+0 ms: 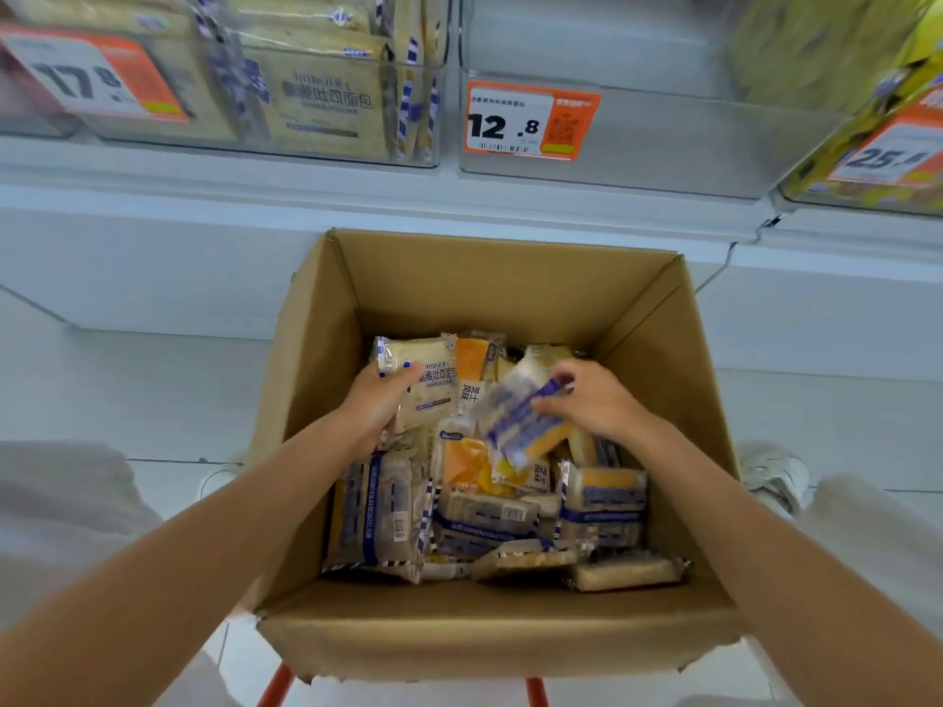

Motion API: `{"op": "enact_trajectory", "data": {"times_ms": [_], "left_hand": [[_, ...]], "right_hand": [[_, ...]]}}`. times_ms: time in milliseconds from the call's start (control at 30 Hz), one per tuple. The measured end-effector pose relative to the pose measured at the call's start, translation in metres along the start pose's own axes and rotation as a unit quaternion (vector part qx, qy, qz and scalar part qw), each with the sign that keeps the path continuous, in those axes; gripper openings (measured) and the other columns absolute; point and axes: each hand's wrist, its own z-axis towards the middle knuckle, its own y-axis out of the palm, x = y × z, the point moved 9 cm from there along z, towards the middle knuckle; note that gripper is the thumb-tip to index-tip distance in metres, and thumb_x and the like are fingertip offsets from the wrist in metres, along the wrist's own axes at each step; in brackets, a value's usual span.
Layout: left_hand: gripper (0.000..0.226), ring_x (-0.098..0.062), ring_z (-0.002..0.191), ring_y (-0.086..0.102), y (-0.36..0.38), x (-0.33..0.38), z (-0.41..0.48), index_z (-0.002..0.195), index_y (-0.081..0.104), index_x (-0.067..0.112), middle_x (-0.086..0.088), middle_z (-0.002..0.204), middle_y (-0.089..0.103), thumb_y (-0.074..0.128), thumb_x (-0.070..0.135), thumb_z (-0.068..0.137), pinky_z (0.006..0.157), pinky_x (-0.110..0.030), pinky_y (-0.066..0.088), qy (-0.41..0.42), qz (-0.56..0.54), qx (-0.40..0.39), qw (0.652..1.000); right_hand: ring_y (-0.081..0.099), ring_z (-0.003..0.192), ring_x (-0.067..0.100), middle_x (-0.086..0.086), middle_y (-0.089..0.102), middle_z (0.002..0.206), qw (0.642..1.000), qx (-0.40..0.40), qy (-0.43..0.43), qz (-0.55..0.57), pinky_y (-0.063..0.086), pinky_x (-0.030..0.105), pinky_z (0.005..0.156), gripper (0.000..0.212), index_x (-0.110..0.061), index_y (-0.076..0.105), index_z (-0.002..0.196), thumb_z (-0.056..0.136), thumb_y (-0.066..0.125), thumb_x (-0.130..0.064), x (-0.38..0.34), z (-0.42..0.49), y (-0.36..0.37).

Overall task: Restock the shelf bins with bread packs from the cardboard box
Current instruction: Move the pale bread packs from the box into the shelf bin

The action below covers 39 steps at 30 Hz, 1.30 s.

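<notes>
— Well, how were the fingers seen to be set?

— The left thumb [405,374] was laid across the face of a pale bread pack [426,395]. The other fingers were hidden beneath it, so the pack was taken to be gripped by the left hand [375,405]. The fingers [548,403] of the right hand [599,400] were curled round one end of a blue-and-yellow pack [523,431], which was blurred and tilted above the heap.

— And where were those two packs found?

— Both were held low inside the cardboard box [490,630], just over the loose pile of other packs [510,517]. Neither was above the rim.

— What was called for, if the step was to be done well?

— It was judged that each pack should be taken by its body rather than by its sealed end. Soft bread would be crushed by a hard pinch, and a slack wrapper could be lost from a light one. The kinds ought also to be sorted as they were drawn out. The pale pack appeared to be matched by those in the left bin [316,94], which looked nearly full. The middle bin [663,145], marked by the 12.8 tag [530,119], appeared to have room. Whether the blue-and-yellow pack belonged there could not be told.
</notes>
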Motion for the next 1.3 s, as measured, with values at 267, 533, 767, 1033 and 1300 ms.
{"op": "enact_trajectory", "data": {"times_ms": [267,533,767,1033,1300], "left_hand": [[0.058,-0.028,0.114,0.065,0.071,0.033,-0.023,0.129,0.061,0.03,-0.008,0.128,0.064,0.059,0.067,0.084,0.094,-0.049,0.054,-0.013,-0.104,-0.18,0.978],[0.036,-0.031,0.114,0.065,0.047,0.063,-0.032,0.129,0.058,0.014,-0.012,0.128,0.065,0.06,0.02,0.094,0.092,-0.048,0.054,-0.011,-0.171,-0.224,0.959],[0.049,-0.028,0.113,0.065,0.02,0.11,-0.058,0.128,0.061,0.016,-0.012,0.126,0.066,0.071,0.031,0.083,0.101,-0.049,0.049,0.051,-0.078,-0.227,0.969],[0.049,-0.034,0.118,0.062,-0.005,0.123,-0.089,0.132,0.057,0.017,-0.014,0.127,0.066,0.056,0.049,0.094,0.097,-0.052,0.051,0.04,-0.059,-0.267,0.961],[0.053,-0.035,0.118,0.06,-0.051,0.164,-0.112,0.128,0.057,0.015,-0.016,0.13,0.06,0.075,0.025,0.08,0.094,-0.053,0.051,0.1,-0.179,-0.287,0.936]], "right_hand": [[0.053,0.123,0.009,-0.011,0.058,0.136,0.974,-0.099,-0.097,0.179,0.038,0.032,0.104,0.044,-0.041,0.062,0.122,0.099,0.031,-0.06,-0.104,-0.019,0.002],[0.061,0.113,0.014,-0.006,0.061,0.13,0.964,-0.038,-0.007,0.261,0.048,0.039,0.1,0.083,-0.024,0.05,0.137,0.069,0.072,-0.066,-0.085,-0.003,-0.027],[0.064,0.098,0.005,-0.012,0.065,0.11,0.967,0.027,-0.096,0.236,0.053,0.026,0.085,0.036,-0.03,0.056,0.118,0.086,0.072,-0.032,-0.136,-0.015,-0.05],[0.016,0.146,0.02,0.001,0.023,0.158,0.955,0.132,-0.247,-0.096,0.017,0.044,0.12,0.075,-0.038,0.036,0.147,0.084,0.074,-0.027,-0.233,-0.039,-0.067],[0.057,0.117,0.017,0.0,0.059,0.127,0.967,0.136,-0.204,0.074,0.05,0.034,0.095,0.047,-0.028,0.059,0.123,0.082,0.07,-0.049,-0.258,-0.049,-0.063]]}}
